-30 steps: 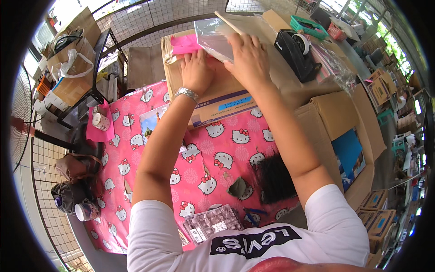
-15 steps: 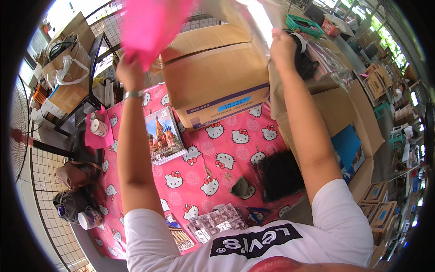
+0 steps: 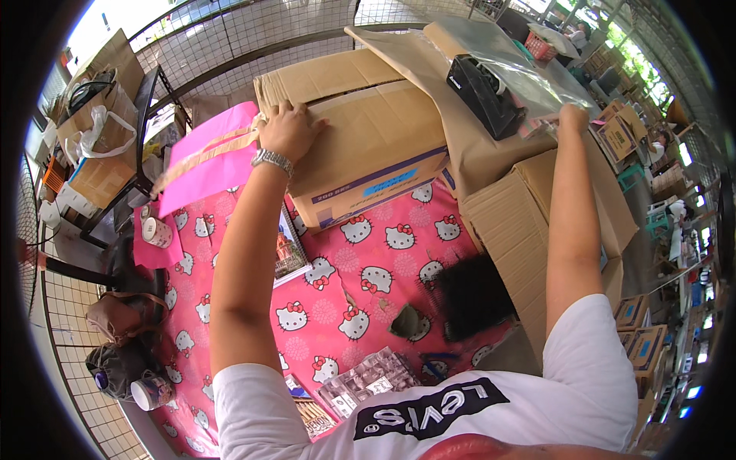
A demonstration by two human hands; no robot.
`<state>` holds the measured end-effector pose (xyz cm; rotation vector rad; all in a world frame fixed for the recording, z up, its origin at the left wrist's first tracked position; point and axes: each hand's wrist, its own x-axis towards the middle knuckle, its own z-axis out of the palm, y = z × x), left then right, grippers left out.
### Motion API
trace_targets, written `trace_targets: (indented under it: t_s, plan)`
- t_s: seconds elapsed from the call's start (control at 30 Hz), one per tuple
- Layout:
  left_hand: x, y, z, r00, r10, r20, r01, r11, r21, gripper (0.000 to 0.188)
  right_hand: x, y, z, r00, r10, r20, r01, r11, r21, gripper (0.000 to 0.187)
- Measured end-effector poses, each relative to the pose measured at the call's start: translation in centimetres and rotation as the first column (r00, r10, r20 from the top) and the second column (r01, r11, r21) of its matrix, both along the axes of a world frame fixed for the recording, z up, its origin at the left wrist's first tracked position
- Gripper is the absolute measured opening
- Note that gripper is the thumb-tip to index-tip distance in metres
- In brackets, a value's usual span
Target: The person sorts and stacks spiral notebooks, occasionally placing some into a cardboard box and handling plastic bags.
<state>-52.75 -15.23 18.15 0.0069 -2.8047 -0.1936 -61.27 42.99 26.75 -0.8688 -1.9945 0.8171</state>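
Pink mailer bag (image 3: 208, 157), crossed by a tan strip, lies tilted at the left edge of the closed cardboard box (image 3: 360, 146), just left of the left hand's fingers. Left hand (image 3: 287, 130) rests palm-down on the box top, fingers curled over the near-left corner where bag and box meet; whether they pinch the bag or only press against it cannot be told. A metal watch (image 3: 273, 160) sits on that wrist. Right hand (image 3: 571, 119) is raised at the far right, fingers closed on the lower edge of a clear plastic bag (image 3: 510, 65) that spreads up and leftward from the fingertips. A black tape dispenser (image 3: 483, 96) sits under that plastic, left of the right fingers, on brown paper. Below the right hand stands 1 open cardboard carton (image 3: 529, 222). A pink patterned tablecloth (image 3: 368, 276) covers the table nearer the person, with a picture book (image 3: 290, 249) partly hidden under the left forearm.
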Motion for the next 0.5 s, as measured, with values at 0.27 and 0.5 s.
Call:
trace_targets:
  t_s: [0.27, 0.5]
  plan:
    - [2.6, -1.9, 9.9, 0.98, -0.133, 0.146, 0.109, 0.981, 0.16, 0.04, 4.5, -10.0, 1.1, 0.98, -0.166, -0.108, 0.196, 0.747, 0.635, 0.063]
    - [13.1, 3.1, 14.0, 0.864, -0.498, -0.073, 0.503, 0.86, 0.082, 0.018, 9.5, -24.7, 3.5, 0.263, 0.949, 0.174, -0.729, 0.077, 0.68, 0.032]
